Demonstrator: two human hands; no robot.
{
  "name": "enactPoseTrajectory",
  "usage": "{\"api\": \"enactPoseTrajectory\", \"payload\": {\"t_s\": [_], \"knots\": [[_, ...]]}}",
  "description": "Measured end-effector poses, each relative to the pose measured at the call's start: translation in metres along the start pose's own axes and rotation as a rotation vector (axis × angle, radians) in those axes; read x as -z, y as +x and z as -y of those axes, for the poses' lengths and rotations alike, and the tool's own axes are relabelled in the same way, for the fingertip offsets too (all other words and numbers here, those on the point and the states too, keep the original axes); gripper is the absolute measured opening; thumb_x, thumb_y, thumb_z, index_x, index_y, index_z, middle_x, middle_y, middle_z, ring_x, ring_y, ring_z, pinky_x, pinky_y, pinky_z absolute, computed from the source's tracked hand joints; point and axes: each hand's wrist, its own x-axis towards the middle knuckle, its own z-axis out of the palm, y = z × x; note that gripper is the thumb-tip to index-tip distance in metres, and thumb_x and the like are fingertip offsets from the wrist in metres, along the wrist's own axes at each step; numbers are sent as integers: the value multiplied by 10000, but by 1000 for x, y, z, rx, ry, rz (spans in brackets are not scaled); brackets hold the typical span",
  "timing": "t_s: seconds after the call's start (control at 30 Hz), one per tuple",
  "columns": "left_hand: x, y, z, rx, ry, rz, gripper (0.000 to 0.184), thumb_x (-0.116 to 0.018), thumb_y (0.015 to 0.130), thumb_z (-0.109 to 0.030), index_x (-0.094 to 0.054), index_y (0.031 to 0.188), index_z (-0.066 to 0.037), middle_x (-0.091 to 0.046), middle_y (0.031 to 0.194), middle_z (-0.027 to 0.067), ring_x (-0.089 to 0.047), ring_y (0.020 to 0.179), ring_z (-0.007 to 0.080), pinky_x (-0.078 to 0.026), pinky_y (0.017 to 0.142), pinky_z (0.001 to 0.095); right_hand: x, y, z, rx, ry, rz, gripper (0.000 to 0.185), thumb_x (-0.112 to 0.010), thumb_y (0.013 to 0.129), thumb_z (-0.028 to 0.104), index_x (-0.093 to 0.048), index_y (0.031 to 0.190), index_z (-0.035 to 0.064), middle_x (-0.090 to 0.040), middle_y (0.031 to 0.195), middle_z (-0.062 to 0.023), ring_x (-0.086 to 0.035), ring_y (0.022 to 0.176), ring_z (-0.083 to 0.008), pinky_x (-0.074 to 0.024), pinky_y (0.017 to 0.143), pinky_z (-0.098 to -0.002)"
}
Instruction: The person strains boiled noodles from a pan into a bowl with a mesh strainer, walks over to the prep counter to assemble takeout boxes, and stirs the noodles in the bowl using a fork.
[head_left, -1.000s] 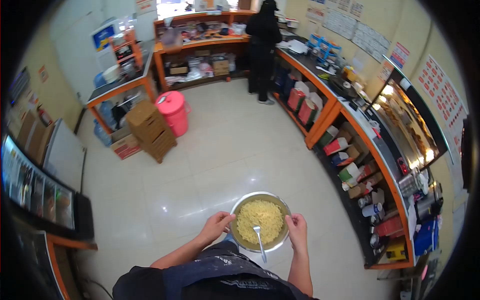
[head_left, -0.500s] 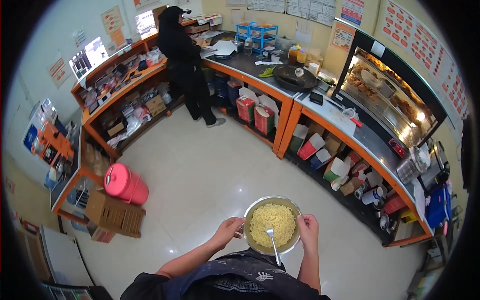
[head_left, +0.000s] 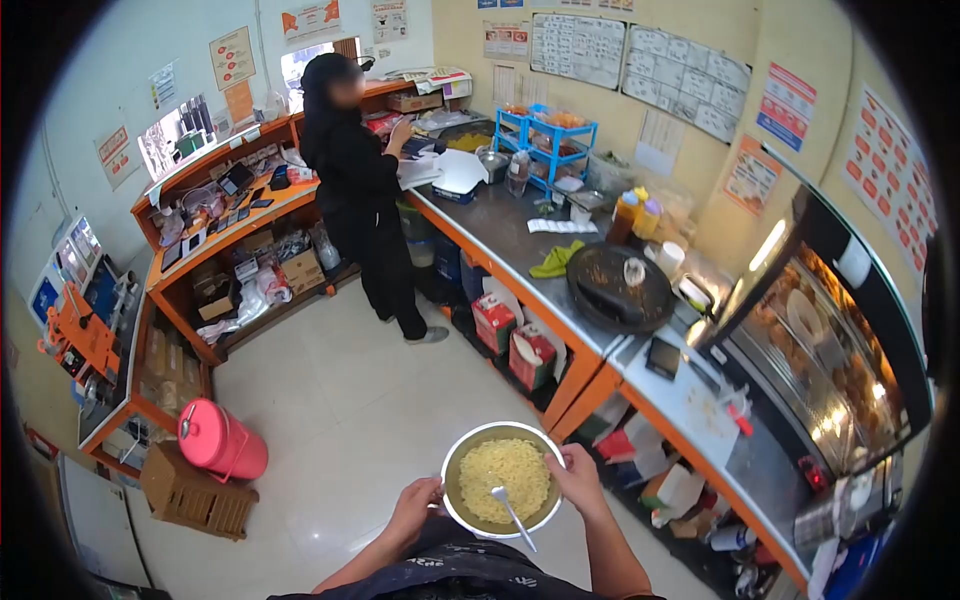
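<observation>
A metal bowl (head_left: 454, 487) is held level in front of my body. It contains pale yellow noodles (head_left: 503, 467), and a fork (head_left: 515, 517) rests in them with its handle over the near rim. My left hand (head_left: 416, 508) grips the bowl's left edge with bent fingers. On the opposite side, my right hand (head_left: 578, 478) pinches the rim, thumb on top. The fingers beneath the bowl are partly hidden.
A co-worker in black (head_left: 352, 200) stands at the far corner counter. Along the right counter are a large black pan (head_left: 618, 290), a blue rack (head_left: 553, 160), sauce bottles (head_left: 625, 217) and a lit glass food display (head_left: 825, 340). A pink drum (head_left: 225, 447) stands on the left floor.
My view has turned and moved forward, closer to the right counter and the pan. The bowl stays in both hands, now slightly further left in view. The co-worker's head has turned.
</observation>
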Motion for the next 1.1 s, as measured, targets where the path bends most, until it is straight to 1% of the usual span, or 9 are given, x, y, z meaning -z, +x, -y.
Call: {"api": "enactPoseTrajectory", "payload": {"t_s": [0.33, 0.43, 0.5, 0.57, 0.7, 0.77, 0.9, 1.0, 1.1], "knots": [[2, 231, -109, -1, 129, -45, 400, -529, 887, -411, -568, 1008, -32, -582, 883, 85, -574, 782, 186, -492, 666, 331, -73, 217, -8, -144, 47, -89, 290, -672, 814, 227, -620, 885, -49, -603, 742, -42, -544, 663, -97, -443, 590, -265], [-11, 296, -147, 46, 135, -30, 408, -532, 880, -421, -566, 1012, -36, -586, 889, 78, -570, 785, 179, -485, 673, 325, -82, 301, -42, -65, 69, -24, 311, -650, 830, 223, -634, 921, -74, -646, 795, -76, -576, 701, -105, -457, 610, -266], [-29, 358, -179, 22, 127, 20, 408, -535, 879, -419, -564, 1017, -36, -589, 895, 72, -567, 787, 176, -480, 681, 319, -74, 352, -13, -141, 156, -3, 348, -654, 788, 233, -629, 982, -55, -645, 841, -156, -618, 778, -214, -470, 729, -320], [-44, 406, -189, -130, 235, -29, 360, -525, 890, -401, -589, 955, -53, -592, 837, 38, -563, 766, 150, -467, 695, 299, -74, 397, -25, -62, -81, -133, 359, -636, 792, 247, -637, 1012, -37, -658, 893, -197, -641, 836, -251, -473, 765, -348], [-78, 498, -231, -293, 359, -5, 340, -514, 909, -359, -654, 864, -53, -611, 765, 1, -537, 743, 71, -424, 672, 236, -51, 461, 22, -62, 142, -77, 390, -615, 774, 235, -622, 1038, -52, -657, 944, -243, -652, 870, -290, -482, 779, -370], [-109, 514, -266, -147, 295, 117, 351, -520, 907, -361, -662, 931, -41, -625, 789, 11, -549, 773, 73, -427, 663, 235, -58, 491, 9, -76, 170, -235, 367, -603, 769, 232, -634, 993, -58, -659, 900, -244, -655, 841, -277, -482, 775, -375], [-103, 602, -254, -103, 468, 274, 397, -514, 902, -375, -601, 1101, -43, -615, 959, 52, -580, 848, 153, -475, 671, 284, -59, 510, 10, -190, 43, -345, 355, -604, 775, 162, -599, 1060, -49, -654, 952, -202, -642, 876, -233, -491, 762, -356], [-112, 623, -253, -166, 233, 233, 344, -515, 921, -241, -563, 1154, 8, -606, 1032, 71, -590, 919, 173, -489, 704, 285, -55, 498, -5, -143, 486, -377, 460, -589, 781, 5, -465, 1223, 12, -574, 1105, -111, -594, 951, -177, -504, 753, -292], [-113, 622, -256, -77, 90, 248, 306, -494, 904, -82, -533, 1197, -2, -590, 1098, 84, -557, 998, 175, -453, 824, 328, -63, 443, -12, -195, 565, -436, 386, -594, 792, 28, -510, 1169, 37, -587, 1054, -95, -595, 877, -150, -506, 702, -276]]}}
